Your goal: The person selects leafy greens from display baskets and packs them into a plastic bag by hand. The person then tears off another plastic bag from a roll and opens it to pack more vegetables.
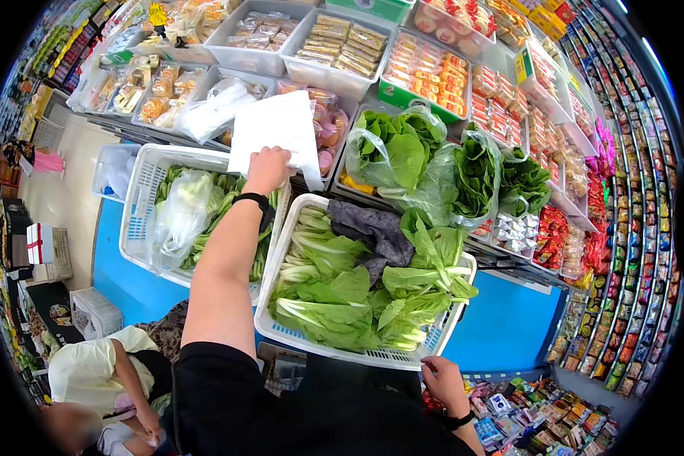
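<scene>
My left hand [269, 169] reaches forward, its fingers closed on the lower edge of a flat white sheet [272, 129], possibly plastic bags. The sheet lies over packaged snacks. Below that arm is a white basket [138, 190] of green beans [260, 251] with a clear plastic bag [181, 213] of pale greens on top. Directly before me stands a second white basket [264, 308], full of leafy greens [334, 296], a dark grey cloth [368, 232] draped at its back. My right hand [444, 386] is beside its near right corner, fingers curled; what they hold, if anything, is hidden.
Bagged leafy greens [406, 152] rest behind the baskets. Bins of packaged snacks [338, 42] line the back. A blue surface [501, 315] shows at the right. A person in a pale shirt [91, 368] sits at lower left. Shelves of packets [634, 228] curve along the right.
</scene>
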A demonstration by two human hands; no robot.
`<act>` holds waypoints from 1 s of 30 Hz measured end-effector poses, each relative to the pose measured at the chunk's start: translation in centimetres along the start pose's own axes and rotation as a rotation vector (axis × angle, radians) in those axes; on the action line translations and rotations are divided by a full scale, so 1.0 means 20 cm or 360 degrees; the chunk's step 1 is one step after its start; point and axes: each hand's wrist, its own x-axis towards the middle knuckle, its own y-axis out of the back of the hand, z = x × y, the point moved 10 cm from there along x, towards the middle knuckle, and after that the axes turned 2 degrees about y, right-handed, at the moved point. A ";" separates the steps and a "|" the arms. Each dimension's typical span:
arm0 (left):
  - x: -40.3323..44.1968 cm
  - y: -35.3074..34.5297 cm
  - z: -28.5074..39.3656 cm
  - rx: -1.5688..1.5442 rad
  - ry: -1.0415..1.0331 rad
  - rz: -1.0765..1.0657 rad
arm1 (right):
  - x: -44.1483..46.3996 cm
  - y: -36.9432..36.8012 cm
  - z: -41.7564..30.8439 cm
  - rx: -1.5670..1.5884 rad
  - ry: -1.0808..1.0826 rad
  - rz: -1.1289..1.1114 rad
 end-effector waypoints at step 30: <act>0.02 0.02 -0.25 0.0084 0.0484 0.0929 | 0.07 -0.03 0.00 -0.0030 -0.0053 -0.0062</act>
